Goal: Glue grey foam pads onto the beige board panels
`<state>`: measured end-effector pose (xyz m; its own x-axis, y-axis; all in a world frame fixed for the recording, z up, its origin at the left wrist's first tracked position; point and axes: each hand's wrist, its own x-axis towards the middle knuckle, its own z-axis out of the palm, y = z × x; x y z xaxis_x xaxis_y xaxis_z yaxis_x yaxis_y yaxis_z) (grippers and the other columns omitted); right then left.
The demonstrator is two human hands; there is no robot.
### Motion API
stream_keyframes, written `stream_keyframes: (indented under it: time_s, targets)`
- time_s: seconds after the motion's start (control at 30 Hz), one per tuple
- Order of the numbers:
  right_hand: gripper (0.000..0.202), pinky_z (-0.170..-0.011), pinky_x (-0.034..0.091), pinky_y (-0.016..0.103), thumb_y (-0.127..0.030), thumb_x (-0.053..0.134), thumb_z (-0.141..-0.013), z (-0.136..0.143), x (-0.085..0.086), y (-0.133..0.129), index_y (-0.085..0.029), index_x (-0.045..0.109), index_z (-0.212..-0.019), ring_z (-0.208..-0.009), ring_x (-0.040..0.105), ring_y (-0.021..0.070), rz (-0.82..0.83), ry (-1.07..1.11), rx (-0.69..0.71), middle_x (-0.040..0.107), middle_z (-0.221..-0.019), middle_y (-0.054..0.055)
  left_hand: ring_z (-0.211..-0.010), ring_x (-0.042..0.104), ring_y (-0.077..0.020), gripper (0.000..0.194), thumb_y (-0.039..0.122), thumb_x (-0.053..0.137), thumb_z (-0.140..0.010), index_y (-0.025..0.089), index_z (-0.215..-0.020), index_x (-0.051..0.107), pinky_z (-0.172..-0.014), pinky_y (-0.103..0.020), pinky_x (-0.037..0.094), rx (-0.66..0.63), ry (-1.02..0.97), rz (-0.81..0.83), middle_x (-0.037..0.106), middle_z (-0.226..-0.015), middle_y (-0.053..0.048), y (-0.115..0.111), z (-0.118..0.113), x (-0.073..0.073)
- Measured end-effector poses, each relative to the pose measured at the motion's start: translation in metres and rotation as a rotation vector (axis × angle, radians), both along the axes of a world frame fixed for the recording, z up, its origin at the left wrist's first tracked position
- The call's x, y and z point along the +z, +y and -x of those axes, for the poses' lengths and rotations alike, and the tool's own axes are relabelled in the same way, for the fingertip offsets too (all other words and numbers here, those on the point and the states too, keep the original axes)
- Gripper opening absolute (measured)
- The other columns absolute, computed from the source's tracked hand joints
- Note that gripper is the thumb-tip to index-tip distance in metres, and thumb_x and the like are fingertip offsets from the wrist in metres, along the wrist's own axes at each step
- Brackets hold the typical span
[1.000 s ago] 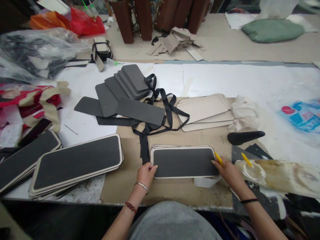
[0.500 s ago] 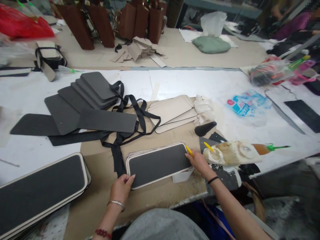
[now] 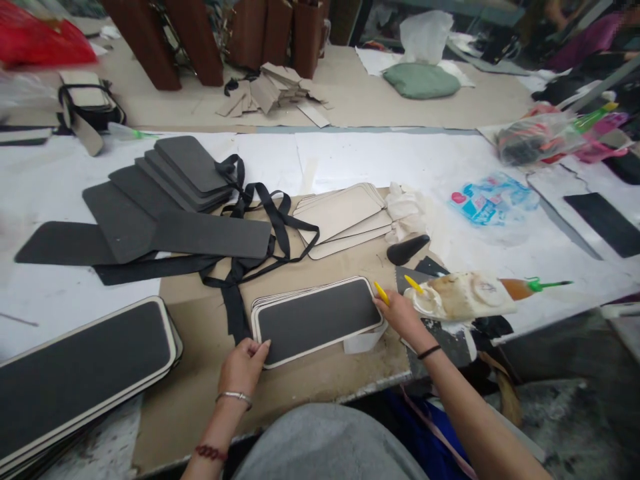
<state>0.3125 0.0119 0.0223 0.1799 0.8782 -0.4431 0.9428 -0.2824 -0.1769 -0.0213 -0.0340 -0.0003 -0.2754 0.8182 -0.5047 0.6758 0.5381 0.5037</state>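
A dark grey rounded panel with a pale border (image 3: 320, 320) lies on top of a stack of similar pieces in front of me. My left hand (image 3: 243, 367) pinches its near left corner, thumb on top. At the right end, my right hand (image 3: 403, 319) is closed around a slim yellow stick (image 3: 381, 293), its fingers close to the panel's edge; whether they touch it I cannot tell. A small white block (image 3: 364, 341) shows partly under the panel's near right side. Right of that hand, a second yellow stick (image 3: 414, 285) stands in a glue-smeared white container (image 3: 450, 297).
A larger stack of bordered panels (image 3: 100, 373) lies at left. Dark grey panels (image 3: 210, 235) and black straps (image 3: 280, 230) are fanned out behind. Cream panels (image 3: 345, 213), a black tapered object (image 3: 407, 249) and a blue-printed plastic bag (image 3: 493, 200) lie farther off.
The right hand has shifted slightly right, off the panel's corner, with the yellow stick still in it. The left hand keeps its pinch. The whole view has shifted a little.
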Motion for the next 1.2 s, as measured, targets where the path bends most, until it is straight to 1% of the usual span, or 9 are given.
stream_keyframes:
  time_s: [0.17,0.27,0.43,0.5,0.6,0.77,0.9,1.03,1.2]
  targets:
    - [0.028,-0.067,0.039,0.026,-0.032,0.042,-0.087,-0.003,-0.013,-0.004,-0.015,0.061,-0.097,-0.082,0.062,0.0210,-0.023,-0.026,0.008,0.066,-0.089,0.011,-0.057,0.053,-0.0159,0.017,0.036,0.051,-0.068,0.019,-0.069,0.055,-0.059,-0.027,0.040,0.121,-0.106,-0.135,0.056,-0.058,0.000,-0.008,0.001,0.001]
    - [0.031,-0.069,0.040,0.028,-0.033,0.041,-0.087,-0.003,-0.017,-0.004,-0.014,0.061,-0.101,-0.084,0.061,0.0238,-0.013,-0.013,0.026,0.066,-0.090,0.012,-0.062,0.055,-0.0155,0.019,0.027,0.050,-0.068,0.015,-0.080,0.059,-0.065,-0.028,0.043,0.187,-0.172,-0.158,0.060,-0.065,-0.003,-0.012,0.001,0.000]
    - [0.032,-0.073,0.041,0.029,-0.033,0.041,-0.086,0.004,-0.013,-0.006,-0.013,0.061,-0.101,-0.087,0.061,0.0246,-0.020,0.016,0.061,0.065,-0.092,0.013,-0.065,0.057,-0.0147,0.023,0.022,0.050,-0.067,0.014,-0.084,0.062,-0.068,-0.028,0.044,0.234,-0.201,-0.164,0.062,-0.069,-0.003,-0.014,0.005,0.000]
    - [0.032,-0.072,0.042,0.029,-0.033,0.040,-0.086,0.010,-0.010,-0.008,-0.013,0.061,-0.099,-0.085,0.061,0.0241,-0.041,0.037,0.073,0.065,-0.090,0.013,-0.062,0.056,-0.0148,0.023,0.026,0.051,-0.067,0.014,-0.084,0.061,-0.065,-0.028,0.044,0.246,-0.224,-0.160,0.061,-0.064,-0.002,-0.014,0.009,0.000]
    - [0.030,-0.070,0.041,0.028,-0.031,0.040,-0.084,0.018,-0.004,-0.010,-0.013,0.062,-0.094,-0.080,0.061,0.0225,-0.063,0.081,0.062,0.066,-0.084,0.012,-0.055,0.055,-0.0149,0.028,0.039,0.054,-0.064,0.016,-0.077,0.058,-0.058,-0.027,0.043,0.267,-0.262,-0.137,0.059,-0.058,0.000,-0.012,0.019,-0.001]
    - [0.027,-0.060,0.040,0.024,-0.032,0.041,-0.081,0.025,-0.001,-0.010,-0.015,0.062,-0.079,-0.065,0.059,0.0173,-0.042,0.211,-0.032,0.063,-0.066,0.005,-0.049,0.051,-0.0137,0.044,0.060,0.057,-0.049,0.018,-0.060,0.053,-0.046,-0.025,0.039,0.340,-0.364,-0.045,0.057,-0.052,0.001,-0.002,0.031,-0.008]
    - [0.027,-0.052,0.037,0.022,-0.035,0.043,-0.078,0.026,-0.008,-0.010,-0.015,0.060,-0.073,-0.051,0.052,0.0131,-0.020,0.331,-0.188,0.054,-0.051,0.000,-0.039,0.042,-0.0101,0.044,0.061,0.059,-0.043,0.019,-0.053,0.049,-0.039,-0.023,0.033,0.353,-0.435,-0.011,0.049,-0.043,0.004,0.003,0.032,-0.010]
    - [0.026,-0.048,0.035,0.021,-0.041,0.051,-0.071,0.027,-0.019,-0.011,-0.016,0.056,-0.066,-0.047,0.047,0.0120,-0.035,0.429,-0.286,0.049,-0.047,-0.003,-0.036,0.038,-0.0085,0.042,0.059,0.061,-0.043,0.020,-0.050,0.045,-0.037,-0.022,0.032,0.360,-0.454,-0.028,0.045,-0.039,0.006,0.003,0.031,-0.009]
    - [0.027,-0.045,0.032,0.022,-0.043,0.052,-0.067,0.022,-0.029,-0.008,-0.019,0.049,-0.055,-0.046,0.043,0.0113,-0.040,0.420,-0.250,0.045,-0.045,-0.003,-0.036,0.036,-0.0085,0.043,0.062,0.057,-0.052,0.019,-0.054,0.048,-0.035,-0.021,0.028,0.347,-0.433,-0.051,0.041,-0.039,0.007,0.010,0.033,-0.007]
